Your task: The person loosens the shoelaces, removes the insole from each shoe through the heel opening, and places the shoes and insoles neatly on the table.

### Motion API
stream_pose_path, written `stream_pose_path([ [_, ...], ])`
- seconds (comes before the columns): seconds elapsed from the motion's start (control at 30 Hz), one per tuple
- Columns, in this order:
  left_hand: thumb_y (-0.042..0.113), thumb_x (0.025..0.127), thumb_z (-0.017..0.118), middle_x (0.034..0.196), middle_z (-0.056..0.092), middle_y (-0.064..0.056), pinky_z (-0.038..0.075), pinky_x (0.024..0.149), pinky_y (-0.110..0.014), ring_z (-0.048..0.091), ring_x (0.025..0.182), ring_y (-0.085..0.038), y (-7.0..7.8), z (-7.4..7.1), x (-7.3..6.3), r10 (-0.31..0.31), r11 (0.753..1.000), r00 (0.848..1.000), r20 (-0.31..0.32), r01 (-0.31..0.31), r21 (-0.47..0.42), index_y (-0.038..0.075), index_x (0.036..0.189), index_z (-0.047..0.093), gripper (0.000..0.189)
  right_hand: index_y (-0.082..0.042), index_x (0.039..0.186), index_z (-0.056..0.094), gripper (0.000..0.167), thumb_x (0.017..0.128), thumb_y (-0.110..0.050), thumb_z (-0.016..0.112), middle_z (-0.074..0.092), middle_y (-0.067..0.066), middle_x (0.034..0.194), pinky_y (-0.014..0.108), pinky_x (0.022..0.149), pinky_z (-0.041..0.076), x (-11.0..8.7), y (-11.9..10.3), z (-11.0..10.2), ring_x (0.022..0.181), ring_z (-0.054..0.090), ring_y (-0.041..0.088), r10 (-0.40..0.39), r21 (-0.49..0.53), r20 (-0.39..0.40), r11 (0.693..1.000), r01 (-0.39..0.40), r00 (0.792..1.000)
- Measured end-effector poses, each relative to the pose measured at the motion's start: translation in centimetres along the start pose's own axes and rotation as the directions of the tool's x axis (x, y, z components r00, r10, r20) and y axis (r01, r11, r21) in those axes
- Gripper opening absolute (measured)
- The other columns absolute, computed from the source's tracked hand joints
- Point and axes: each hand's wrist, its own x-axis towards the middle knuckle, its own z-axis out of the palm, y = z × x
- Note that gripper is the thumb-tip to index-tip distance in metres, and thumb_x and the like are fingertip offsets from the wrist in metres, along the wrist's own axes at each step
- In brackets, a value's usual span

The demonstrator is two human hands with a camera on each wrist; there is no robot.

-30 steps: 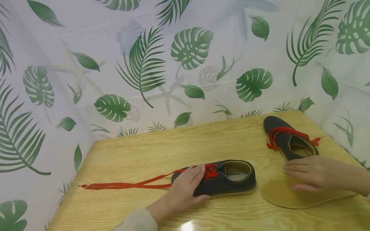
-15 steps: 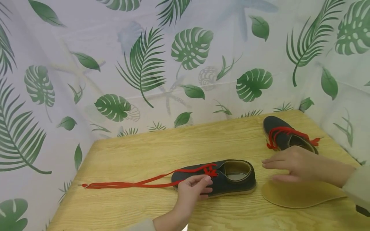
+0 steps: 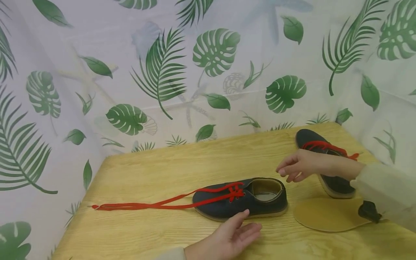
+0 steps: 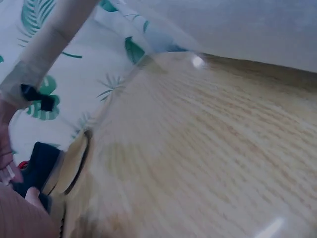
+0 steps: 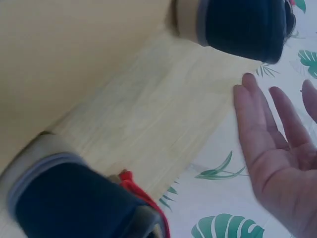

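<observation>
A dark navy shoe lies on its sole mid-table, its heel to the right. Red laces run from its eyelets out to the left, their ends side by side. My left hand is at the shoe's near side, fingers loosely bent and holding nothing; whether its thumb touches the shoe, I cannot tell. My right hand hovers beyond the heel with relaxed fingers and nothing in them. In the right wrist view, those fingers stand apart from the shoe's heel.
A second navy shoe with red laces stands at the back right, partly covered by my right forearm. A tan insole lies flat in front of it. The wooden table meets a leaf-print cloth behind.
My left hand has come off the shoe's top and laces, moving toward me and turning palm up. My right hand has lifted from over the insole and moved left and away.
</observation>
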Motion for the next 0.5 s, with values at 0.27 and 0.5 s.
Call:
stream_pose_path([
  [0.27,0.021,0.094,0.059,0.133,0.037,-0.03,0.045,0.1,-0.031,0.043,0.13,-0.033,-2.3,2.7,1.4,0.135,0.977,0.991,-0.025,-0.137,-0.162,-0.01,0.14,0.02,0.068,-0.003,0.126,0.06,0.047,0.09,-0.032,0.065,0.061,0.013,0.118,0.039,0.081,0.055,2.0,-1.2,-0.2,0.096,0.061,0.021,0.072,-0.027,0.105,0.997,-0.069,0.992],
  [0.5,0.019,0.094,0.058,0.126,0.033,-0.025,0.042,0.103,-0.029,0.043,0.124,-0.03,-3.0,4.6,1.8,0.169,0.935,0.984,-0.053,-0.177,-0.308,-0.014,0.132,0.021,0.062,-0.003,0.124,0.061,0.042,0.09,-0.028,0.066,0.064,0.008,0.112,0.04,0.082,0.055,3.2,-1.9,0.3,0.097,0.061,0.02,0.069,-0.024,0.142,0.998,-0.066,0.987],
])
